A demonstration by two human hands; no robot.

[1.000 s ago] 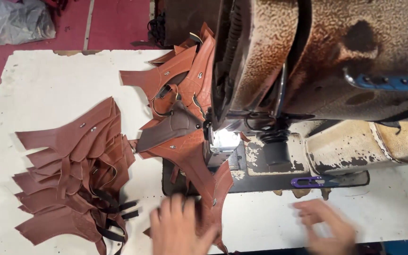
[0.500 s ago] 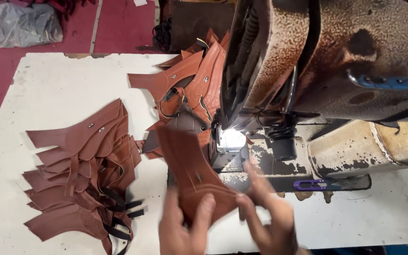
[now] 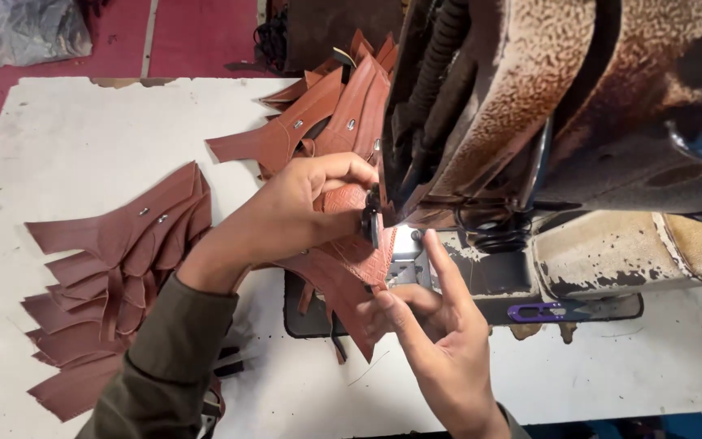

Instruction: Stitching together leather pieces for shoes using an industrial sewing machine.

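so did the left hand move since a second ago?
Yes. The left hand has gone from the table's near edge up to the sewing machine, now gripping the brown leather piece beside the needle area.

A worn white table point(image 3: 83, 138) carries brown leather pieces point(image 3: 115, 276) at nine o'clock, more leather pieces point(image 3: 318, 122) at twelve — a rusted sewing machine point(image 3: 611, 260) at three.

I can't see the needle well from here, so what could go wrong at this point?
1. The left hand and right hand both hold the leather piece close under the sewing machine head; the fingers could be caught if it runs.
2. The piece looks bent at the plate, so the seam may wander.
3. The stack lies near the left sleeve and could be swept aside.
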